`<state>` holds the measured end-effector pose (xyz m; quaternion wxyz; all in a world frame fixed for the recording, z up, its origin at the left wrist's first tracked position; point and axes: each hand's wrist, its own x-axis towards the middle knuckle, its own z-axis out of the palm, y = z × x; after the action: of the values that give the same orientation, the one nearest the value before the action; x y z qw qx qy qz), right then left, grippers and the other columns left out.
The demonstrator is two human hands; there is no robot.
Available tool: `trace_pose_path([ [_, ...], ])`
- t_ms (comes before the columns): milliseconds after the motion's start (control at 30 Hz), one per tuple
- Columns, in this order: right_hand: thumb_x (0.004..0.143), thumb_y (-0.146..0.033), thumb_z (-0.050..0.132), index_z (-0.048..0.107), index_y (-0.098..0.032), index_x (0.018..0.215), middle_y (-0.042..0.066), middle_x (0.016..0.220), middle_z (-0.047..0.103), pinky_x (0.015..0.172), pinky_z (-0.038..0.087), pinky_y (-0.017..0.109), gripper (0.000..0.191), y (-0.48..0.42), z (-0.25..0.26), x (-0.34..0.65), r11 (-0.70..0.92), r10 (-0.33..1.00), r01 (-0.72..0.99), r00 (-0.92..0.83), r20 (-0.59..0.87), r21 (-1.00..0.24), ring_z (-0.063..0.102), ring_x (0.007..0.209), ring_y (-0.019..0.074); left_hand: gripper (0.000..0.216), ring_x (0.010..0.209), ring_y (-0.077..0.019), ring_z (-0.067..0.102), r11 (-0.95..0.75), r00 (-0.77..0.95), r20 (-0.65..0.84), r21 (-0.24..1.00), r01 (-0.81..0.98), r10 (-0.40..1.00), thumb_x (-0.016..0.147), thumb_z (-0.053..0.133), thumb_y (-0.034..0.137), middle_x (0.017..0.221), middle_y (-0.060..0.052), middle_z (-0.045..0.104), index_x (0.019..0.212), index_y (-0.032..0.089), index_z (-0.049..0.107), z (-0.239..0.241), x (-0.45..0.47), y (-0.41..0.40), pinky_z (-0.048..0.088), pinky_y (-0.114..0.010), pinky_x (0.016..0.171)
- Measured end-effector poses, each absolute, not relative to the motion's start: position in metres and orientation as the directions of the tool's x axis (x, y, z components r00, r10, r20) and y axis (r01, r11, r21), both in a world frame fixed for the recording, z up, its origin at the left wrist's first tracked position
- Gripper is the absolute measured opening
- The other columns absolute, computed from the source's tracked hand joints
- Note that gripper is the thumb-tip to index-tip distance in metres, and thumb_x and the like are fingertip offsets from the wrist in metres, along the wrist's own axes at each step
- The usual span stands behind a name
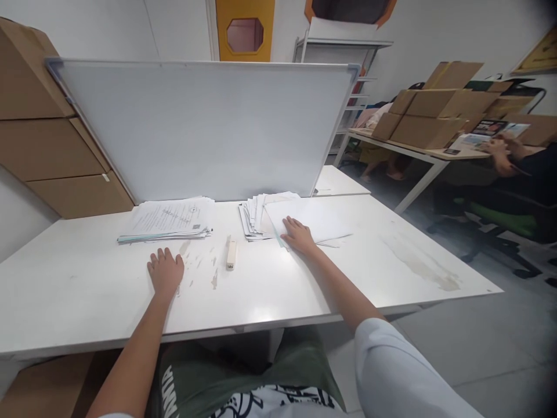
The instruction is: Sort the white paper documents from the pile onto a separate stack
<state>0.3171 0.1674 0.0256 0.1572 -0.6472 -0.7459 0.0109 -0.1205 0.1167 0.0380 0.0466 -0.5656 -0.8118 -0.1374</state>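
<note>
My left hand (pixel 166 271) lies flat on the white table, fingers spread, just in front of a stack of printed papers (pixel 167 217). My right hand (pixel 298 233) rests palm down on blank white sheets (pixel 319 217) at the right, its fingers stretched out. Those sheets overlap an untidy pile of papers (pixel 253 217), whose left edges fan out. Between my hands a cream-coloured stapler (pixel 231 255) lies on the table, apart from both. Neither hand grips anything.
A whiteboard (pixel 204 128) stands at the back of the table (pixel 270 290). Cardboard boxes (pixel 65 148) are stacked at the left. On the right, another table (pixel 404 148) carries more boxes (pixel 429 130), and a seated person (pixel 522 168) holds a printed sheet there.
</note>
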Motion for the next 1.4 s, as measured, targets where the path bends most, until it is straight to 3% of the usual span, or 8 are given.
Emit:
trace_pose_path([
  [267, 0.093, -0.032, 0.038, 0.039, -0.021, 0.144, 0.006, 0.147, 0.045, 0.106, 0.034, 0.04, 0.052, 0.185, 0.051, 0.321, 0.101, 0.974, 0.959, -0.042, 0.221, -0.263, 0.041, 0.133, 0.0244, 0.064, 0.14, -0.0376, 0.023, 0.307, -0.349, 0.252, 0.192, 0.932, 0.903, 0.092, 0.025, 0.039, 0.151, -0.02, 0.033, 0.142, 0.001, 0.037, 0.037, -0.122, 0.119, 0.018, -0.052, 0.113],
  [400, 0.09, -0.032, 0.04, 0.034, -0.016, 0.147, 0.011, 0.152, 0.035, 0.107, 0.033, 0.042, 0.059, 0.196, 0.057, 0.312, 0.034, 0.98, 0.965, 0.019, 0.199, -0.26, 0.037, 0.136, 0.0292, 0.064, 0.14, -0.0382, 0.023, 0.311, -0.352, 0.239, 0.193, 0.931, 0.905, 0.091, 0.026, 0.039, 0.152, -0.02, 0.032, 0.143, 0.003, 0.037, 0.038, -0.123, 0.121, 0.02, -0.056, 0.111],
  [667, 0.088, -0.062, 0.04, 0.026, -0.011, 0.149, 0.015, 0.157, 0.019, 0.113, 0.023, 0.046, 0.081, 0.204, 0.036, 0.318, -0.007, 0.99, 0.968, 0.042, 0.134, -0.251, 0.018, 0.144, 0.0335, 0.064, 0.141, -0.037, 0.022, 0.317, -0.362, 0.238, 0.207, 0.925, 0.901, 0.091, 0.026, 0.039, 0.152, -0.019, 0.032, 0.143, 0.003, 0.036, 0.037, -0.123, 0.12, 0.017, -0.051, 0.113],
  [933, 0.092, -0.047, 0.043, 0.04, -0.017, 0.143, 0.009, 0.15, 0.039, 0.108, 0.034, 0.038, 0.059, 0.199, 0.04, 0.33, 0.032, 0.98, 0.958, 0.025, 0.196, -0.284, 0.035, 0.138, 0.0259, 0.063, 0.141, -0.0384, 0.023, 0.307, -0.347, 0.25, 0.186, 0.933, 0.904, 0.092, 0.028, 0.037, 0.151, -0.02, 0.033, 0.143, 0.001, 0.037, 0.036, -0.12, 0.115, 0.018, -0.051, 0.113],
  [1100, 0.095, -0.031, 0.034, 0.053, -0.018, 0.134, 0.011, 0.125, 0.065, 0.094, 0.044, 0.038, 0.045, 0.187, 0.061, 0.323, -0.06, 0.952, 0.951, 0.146, 0.271, -0.303, 0.06, 0.113, 0.0274, 0.062, 0.141, -0.0375, 0.023, 0.288, -0.339, 0.255, 0.218, 0.933, 0.906, 0.091, 0.031, 0.036, 0.15, -0.021, 0.034, 0.142, 0.001, 0.038, 0.038, -0.122, 0.115, 0.018, -0.052, 0.113],
  [1200, 0.096, -0.024, 0.028, 0.052, -0.013, 0.134, 0.014, 0.113, 0.069, 0.097, 0.04, 0.041, 0.046, 0.154, 0.084, 0.309, -0.074, 0.905, 0.951, 0.191, 0.381, -0.301, 0.063, 0.105, 0.0277, 0.058, 0.142, -0.0367, 0.02, 0.242, -0.336, 0.254, 0.338, 0.909, 0.907, 0.09, 0.035, 0.032, 0.15, -0.022, 0.035, 0.138, 0.002, 0.042, 0.052, -0.124, 0.114, 0.015, -0.053, 0.114],
  [1300, 0.096, -0.027, 0.031, 0.056, -0.013, 0.13, 0.014, 0.113, 0.069, 0.098, 0.041, 0.043, 0.044, 0.091, 0.1, 0.282, 0.083, 0.807, 0.927, 0.153, 0.571, -0.366, 0.063, 0.104, 0.0282, 0.049, 0.143, -0.032, 0.02, 0.099, -0.36, 0.294, 0.637, 0.764, 0.885, 0.089, 0.037, 0.027, 0.147, -0.017, 0.041, 0.133, 0.008, 0.049, 0.069, -0.103, 0.085, 0.016, -0.049, 0.117],
  [1400, 0.095, -0.028, 0.039, 0.054, -0.025, 0.132, 0.01, 0.114, 0.069, 0.092, 0.048, 0.047, 0.041, 0.01, 0.088, 0.245, 0.333, 0.711, 0.849, 0.06, 0.7, -0.41, 0.064, 0.103, 0.0293, 0.05, 0.133, -0.0283, 0.042, -0.129, -0.42, 0.234, 0.956, 0.265, 0.877, 0.086, 0.05, 0.04, 0.135, -0.014, 0.054, 0.13, 0.018, 0.05, 0.063, -0.043, 0.019, 0.031, -0.042, 0.112],
])
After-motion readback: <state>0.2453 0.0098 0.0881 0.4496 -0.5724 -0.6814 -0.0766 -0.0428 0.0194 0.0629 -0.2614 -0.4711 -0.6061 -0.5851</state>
